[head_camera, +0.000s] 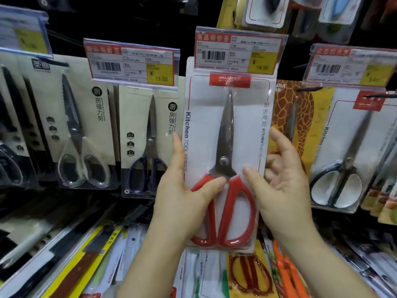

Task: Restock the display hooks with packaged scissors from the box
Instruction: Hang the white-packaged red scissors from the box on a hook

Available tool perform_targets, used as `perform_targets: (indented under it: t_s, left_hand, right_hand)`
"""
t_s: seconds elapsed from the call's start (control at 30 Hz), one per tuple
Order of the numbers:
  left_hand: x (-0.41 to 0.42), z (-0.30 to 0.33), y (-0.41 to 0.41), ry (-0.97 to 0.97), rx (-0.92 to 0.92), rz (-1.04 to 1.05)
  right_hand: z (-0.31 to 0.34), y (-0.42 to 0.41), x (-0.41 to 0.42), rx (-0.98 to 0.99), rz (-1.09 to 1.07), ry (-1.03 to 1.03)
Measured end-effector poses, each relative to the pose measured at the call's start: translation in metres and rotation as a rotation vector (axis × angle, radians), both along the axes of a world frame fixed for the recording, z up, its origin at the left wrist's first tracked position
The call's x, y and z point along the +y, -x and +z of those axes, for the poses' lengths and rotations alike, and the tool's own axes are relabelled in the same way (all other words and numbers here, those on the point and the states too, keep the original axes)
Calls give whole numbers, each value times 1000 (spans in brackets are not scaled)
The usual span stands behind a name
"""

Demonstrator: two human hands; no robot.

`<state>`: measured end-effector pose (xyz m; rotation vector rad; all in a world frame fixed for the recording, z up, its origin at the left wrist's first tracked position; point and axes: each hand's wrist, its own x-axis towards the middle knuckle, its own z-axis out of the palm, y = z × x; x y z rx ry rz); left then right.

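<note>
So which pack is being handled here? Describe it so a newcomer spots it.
Find the 16.90 price tag at top centre. Right below it is a white pack gripped by the left hand and right hand. Only its scissors have red handles.

Dark display wall (pixel 137 22) behind crowded, brightly lit racks

Red-handled scissors pack (pixel 225 160), white card under clear blister, upright at frame centre, blades pointing up, handles low. Top edge tucked behind a price tag (pixel 238 52); "Kitchen Tool Series" printed down the left edge.
</note>
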<state>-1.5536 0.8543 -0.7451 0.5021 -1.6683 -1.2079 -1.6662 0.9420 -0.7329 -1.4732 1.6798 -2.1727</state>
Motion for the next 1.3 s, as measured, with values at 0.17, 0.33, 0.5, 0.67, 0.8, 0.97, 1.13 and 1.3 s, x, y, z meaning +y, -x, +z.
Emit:
perform_targets:
  t_s: [0.17,0.33,0.5,0.67,0.8,0.97,1.13,1.3]
  left_hand:
    - [-2,1,5,-4,-57,-31]
    - [-4,2,10,-20,-48,-56]
    - [-10,1,7,-13,-20,-46]
    - [-11,-7,10,-35,-61,-35]
    - [-10,-7,11,-58,-83,-24]
    - [-11,-5,10,-46,-90,2]
    - [-11,-3,10,-62,-90,11]
    - [-12,-8,13,-69,-89,-5]
  right_hand:
    - [-1,7,0,33,7,-52]
    - [-1,10,0,58,3,1]
    - [-5,7,-6,47,8,48]
    - [-16,10,-10,10,-10,6]
    - [-16,14,-10,-8,1,-11]
    - [-12,12,-7,-2,10,-35]
    - [-10,11,-9,4,0,-43]
    - [-11,12,-10,-16,12,-46]
